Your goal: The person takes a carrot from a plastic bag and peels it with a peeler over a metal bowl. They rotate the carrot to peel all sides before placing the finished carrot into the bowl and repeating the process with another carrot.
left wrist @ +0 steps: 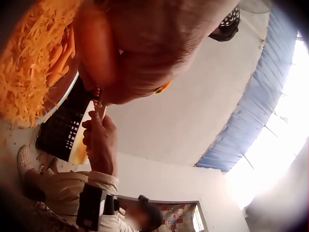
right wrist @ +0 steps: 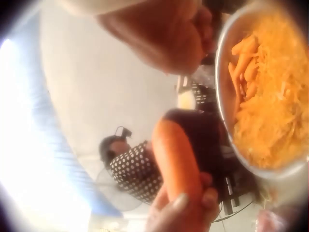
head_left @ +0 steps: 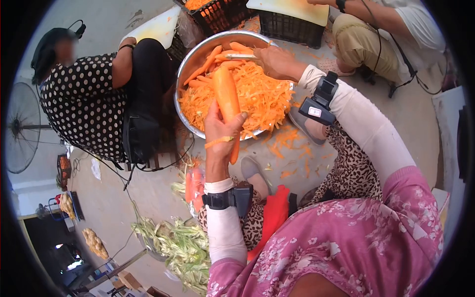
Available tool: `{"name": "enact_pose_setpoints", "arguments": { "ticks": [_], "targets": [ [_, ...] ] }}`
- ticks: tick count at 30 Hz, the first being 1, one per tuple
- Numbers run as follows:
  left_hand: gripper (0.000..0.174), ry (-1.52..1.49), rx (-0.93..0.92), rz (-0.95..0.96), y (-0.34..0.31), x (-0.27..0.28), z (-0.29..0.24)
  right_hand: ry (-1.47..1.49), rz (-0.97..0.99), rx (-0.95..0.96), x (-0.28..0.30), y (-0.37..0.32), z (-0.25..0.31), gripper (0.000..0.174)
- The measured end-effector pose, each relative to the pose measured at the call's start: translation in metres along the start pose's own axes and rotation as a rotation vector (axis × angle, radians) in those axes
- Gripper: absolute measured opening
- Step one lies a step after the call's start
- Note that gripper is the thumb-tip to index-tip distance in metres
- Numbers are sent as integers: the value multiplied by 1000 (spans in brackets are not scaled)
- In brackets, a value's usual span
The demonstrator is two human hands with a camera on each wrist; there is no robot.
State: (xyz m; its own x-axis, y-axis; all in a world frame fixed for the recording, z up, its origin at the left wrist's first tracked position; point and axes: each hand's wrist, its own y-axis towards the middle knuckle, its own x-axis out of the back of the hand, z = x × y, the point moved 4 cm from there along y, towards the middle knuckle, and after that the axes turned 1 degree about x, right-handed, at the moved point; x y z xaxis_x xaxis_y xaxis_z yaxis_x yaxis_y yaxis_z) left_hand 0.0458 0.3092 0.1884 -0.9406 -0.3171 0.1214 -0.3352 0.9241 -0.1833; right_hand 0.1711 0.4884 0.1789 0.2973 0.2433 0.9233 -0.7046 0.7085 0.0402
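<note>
My left hand (head_left: 217, 129) grips a large orange carrot (head_left: 227, 94), its thick end pointing up and away over the basin. A curled strip of carrot peel (head_left: 220, 142) clings to the back of this hand near the wrist. My right hand (head_left: 281, 63) holds a peeler (head_left: 240, 57) above the far side of the basin, apart from the carrot. Below both hands, the round metal basin (head_left: 179, 110) is heaped with carrot peelings (head_left: 262, 101). Several peeled carrots (head_left: 204, 69) lie along its far left side. In the right wrist view the carrot (right wrist: 176, 157) stands tilted in my left fingers.
A person in a dotted shirt (head_left: 81, 91) sits at the left, another in khaki trousers (head_left: 363, 42) at the upper right. Black crates (head_left: 289, 29) with boards stand behind the basin. Husks (head_left: 185, 250) and bagged carrots (head_left: 194, 185) lie on the floor near my left arm.
</note>
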Motion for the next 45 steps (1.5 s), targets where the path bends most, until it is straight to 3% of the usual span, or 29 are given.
{"name": "enact_pose_setpoints", "arguments": {
  "ticks": [1, 3, 4, 5, 6, 7, 8, 9, 11, 13, 15, 18, 19, 21, 24, 26, 27, 28, 29, 30, 32, 34, 36, 39, 41, 45],
  "targets": [
    [50, -9, -4, -7, 1, -1, 0, 17, -92, 81, -7, 6, -3, 16],
    [51, 361, -174, -153, 1, 1, -9, 123, -77, 108, -10, 8, -3, 17],
    [51, 363, -175, -151, 5, 3, -4, 235, -60, 128, -10, 8, 0, 18],
    [49, 601, -247, -231, 10, 8, 4, 265, -191, 220, -9, 9, 3, 16],
    [46, 840, -317, -309, 13, 12, 6, 268, -191, 217, -4, 6, 11, 16],
    [46, 842, -313, -307, 14, 13, -1, 651, -81, 206, 4, -2, 23, 17],
    [48, 742, -180, -245, 16, 14, -3, 1033, 34, 192, 6, -10, 35, 19],
    [49, 642, -49, -186, 17, 15, -3, 1038, 37, 194, 5, -17, 44, 19],
    [47, 587, -59, -203, 19, 14, -7, 1002, -69, 400, 11, -32, 66, 23],
    [45, 530, -72, -219, 20, 17, -5, 937, 5, 420, 9, -45, 86, 26],
    [30, -145, -75, -56, 24, 16, 6, 871, 75, 435, 6, -51, 97, 28],
    [25, -121, -184, -29, 22, 10, 1, 772, 25, 488, 7, -53, 101, 23],
    [25, -122, -187, -27, 23, 9, 1, 777, 23, 508, 8, -53, 101, 20],
    [23, 186, -161, -103, 24, 12, 3, 780, 22, 527, 7, -55, 104, 17],
    [24, 204, -113, -85, 32, 22, 26, 824, 100, 535, 5, -57, 107, 15],
    [26, 158, -155, -113, 31, 22, 32, 753, 12, 514, 10, -55, 103, 14],
    [31, 124, -36, -107, 26, 16, 19, 749, 17, 515, 9, -51, 97, 14],
    [36, 90, 82, -102, 22, 13, 14, 725, -116, 485, 13, -42, 86, 15],
    [27, 150, 66, -137, 20, 17, 16, 701, -250, 456, 18, -34, 75, 15],
    [27, 151, 65, -140, 20, 20, 16, 702, -250, 458, 22, -27, 66, 15],
    [30, -125, 132, -149, 20, 26, 19, 528, -259, 245, 30, -16, 42, 20],
    [31, -143, 165, -145, 18, 30, 13, 468, -259, 227, 17, -1, 24, 18],
    [36, -353, 179, -141, 16, 31, 10, 406, -259, 218, 5, 3, 15, 17],
    [36, -376, 153, -103, 12, 26, 1, 237, -208, 172, -4, 7, 11, 20],
    [34, -378, 142, -82, 10, 21, -1, 155, -287, 208, -5, 8, 12, 27],
    [34, -418, 125, -43, 8, 14, -1, 212, -325, 168, 2, 8, 17, 29]
  ]
}}
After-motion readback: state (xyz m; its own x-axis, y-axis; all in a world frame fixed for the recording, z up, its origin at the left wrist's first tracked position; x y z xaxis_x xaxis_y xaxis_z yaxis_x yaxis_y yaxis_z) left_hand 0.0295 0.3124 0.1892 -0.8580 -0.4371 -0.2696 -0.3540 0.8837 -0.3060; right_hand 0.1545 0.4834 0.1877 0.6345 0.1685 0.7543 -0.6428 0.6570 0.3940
